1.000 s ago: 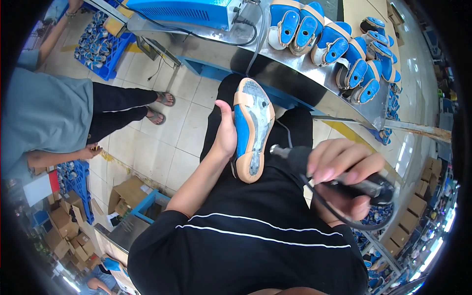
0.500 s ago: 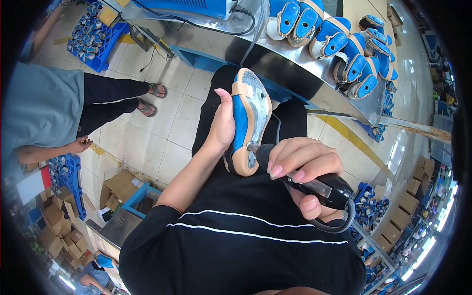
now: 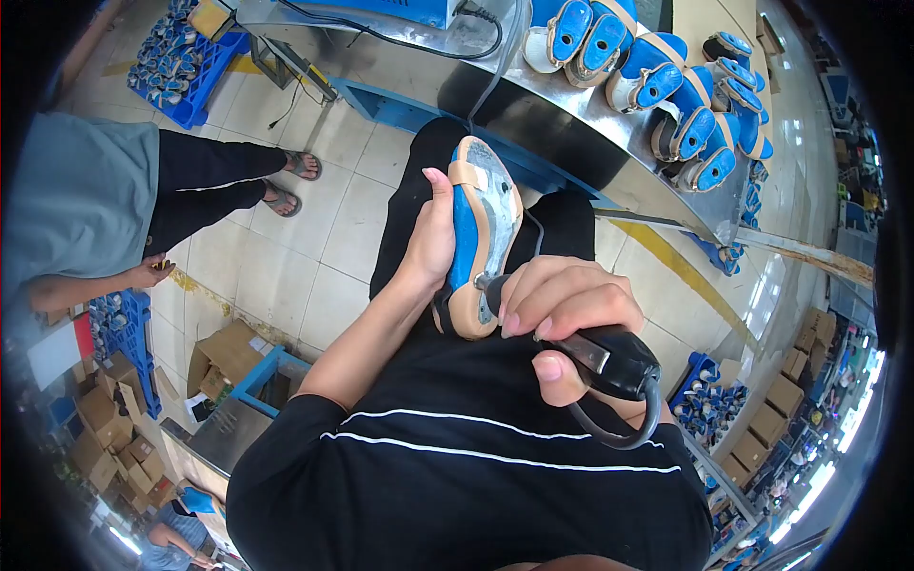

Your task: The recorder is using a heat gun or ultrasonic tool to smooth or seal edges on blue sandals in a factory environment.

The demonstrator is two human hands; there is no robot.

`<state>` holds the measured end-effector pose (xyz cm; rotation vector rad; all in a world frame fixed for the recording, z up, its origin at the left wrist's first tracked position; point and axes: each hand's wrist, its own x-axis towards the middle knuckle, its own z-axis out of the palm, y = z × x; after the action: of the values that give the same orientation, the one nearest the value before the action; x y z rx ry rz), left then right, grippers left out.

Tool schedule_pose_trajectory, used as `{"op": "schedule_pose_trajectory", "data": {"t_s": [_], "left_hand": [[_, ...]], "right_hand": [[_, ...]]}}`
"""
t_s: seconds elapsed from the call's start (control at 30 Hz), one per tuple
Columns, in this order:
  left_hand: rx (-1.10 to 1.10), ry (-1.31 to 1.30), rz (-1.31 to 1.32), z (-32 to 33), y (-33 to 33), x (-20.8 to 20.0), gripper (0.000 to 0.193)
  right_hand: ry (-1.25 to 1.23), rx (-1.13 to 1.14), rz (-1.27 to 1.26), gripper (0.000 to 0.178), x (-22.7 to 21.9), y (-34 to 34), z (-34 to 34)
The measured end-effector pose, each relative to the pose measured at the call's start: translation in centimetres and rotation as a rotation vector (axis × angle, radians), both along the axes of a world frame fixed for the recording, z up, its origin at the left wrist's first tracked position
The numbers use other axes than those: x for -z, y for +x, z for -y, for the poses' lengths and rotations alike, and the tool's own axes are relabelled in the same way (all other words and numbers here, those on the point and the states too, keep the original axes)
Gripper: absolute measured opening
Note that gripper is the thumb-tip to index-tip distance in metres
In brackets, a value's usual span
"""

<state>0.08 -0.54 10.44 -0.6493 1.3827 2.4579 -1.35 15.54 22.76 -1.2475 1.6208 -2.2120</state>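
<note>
My left hand is wrapped round a sandal from its left side, thumb up along the edge. The sandal is held with its underside up, showing a tan rim, blue lining along the side and a grey patched sole with a small dark hole. My right hand grips a black corded rotary tool, fingers closed over its neck. The tool's metal tip meets the sandal near its heel end; whether it touches the rim or the sole I cannot tell. The cord loops below my right hand.
Several blue sandals stand on the metal-edged workbench ahead and right. A blue machine with a power cable sits at the bench's far side. Another person stands at left, beside blue crates and cardboard boxes.
My right hand and the tool have shifted left, and the tool's body is tilted a little differently. The left hand holds the sandal in nearly the same place.
</note>
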Motion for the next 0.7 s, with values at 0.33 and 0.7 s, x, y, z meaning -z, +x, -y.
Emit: {"op": "schedule_pose_trajectory", "data": {"t_s": [0.33,0.7], "left_hand": [[-0.108,0.214,-0.114,1.4,-0.4,-1.0,0.099],[-0.189,0.174,-0.112,1.4,-0.5,-1.3,0.096]], "right_hand": [[-0.248,0.221,0.265,0.03,-1.1,0.1,-3.4],[-0.181,0.096,0.062,0.033,-1.9,-0.6,-3.2]]}}
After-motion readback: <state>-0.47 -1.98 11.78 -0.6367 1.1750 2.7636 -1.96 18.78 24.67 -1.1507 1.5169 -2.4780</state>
